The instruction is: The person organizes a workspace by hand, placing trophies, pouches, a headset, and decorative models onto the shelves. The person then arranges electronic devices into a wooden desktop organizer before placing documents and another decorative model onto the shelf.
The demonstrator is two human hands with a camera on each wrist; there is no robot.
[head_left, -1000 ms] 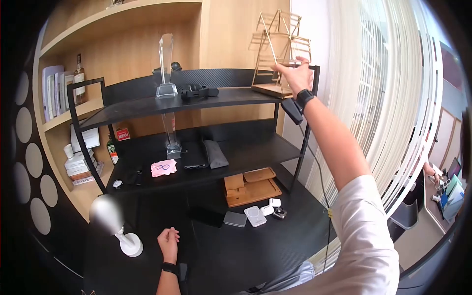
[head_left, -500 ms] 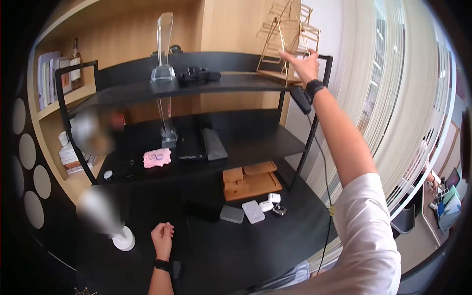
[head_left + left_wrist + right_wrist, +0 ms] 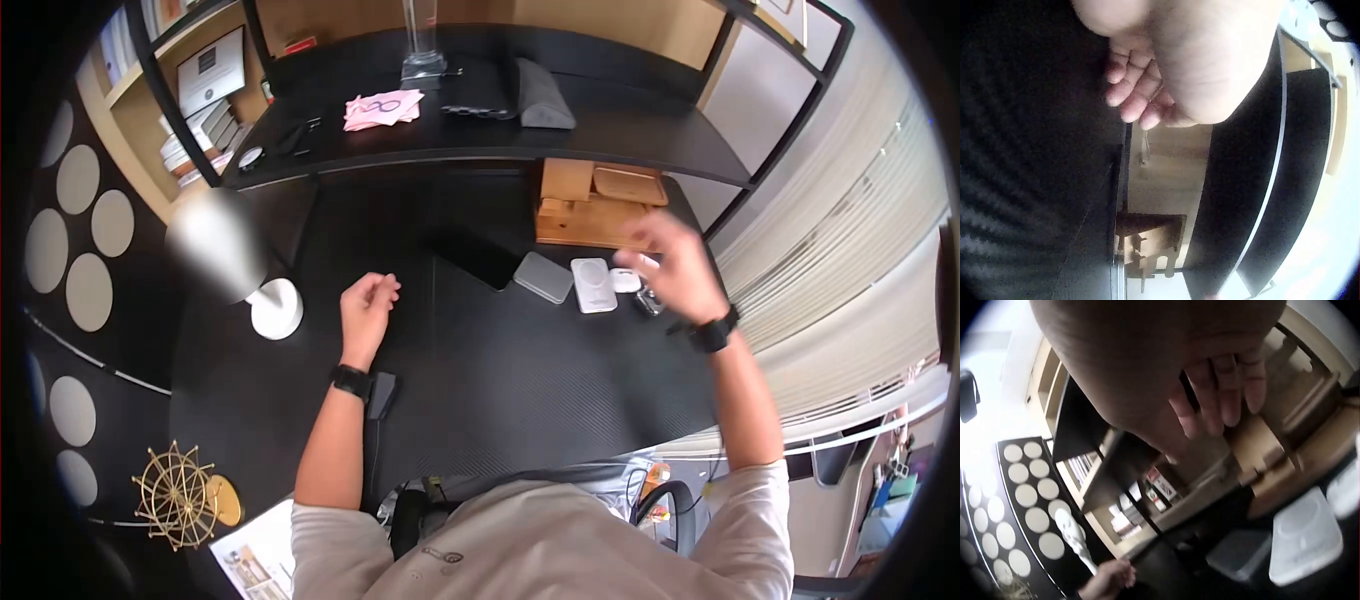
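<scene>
White earbud case (image 3: 626,281): small, rounded, under blurred right hand (image 3: 672,268) fingertips.

On the desk (image 3: 520,380), the lamp (image 3: 240,270) stands at the left, the left hand (image 3: 366,305) just right of it. The flat charger (image 3: 593,284) and pad (image 3: 543,276) lie right of centre, near the wooden stand (image 3: 590,205) behind them, with the right hand (image 3: 675,270) over the small items to their right. The shelf (image 3: 600,135) runs behind.
</scene>
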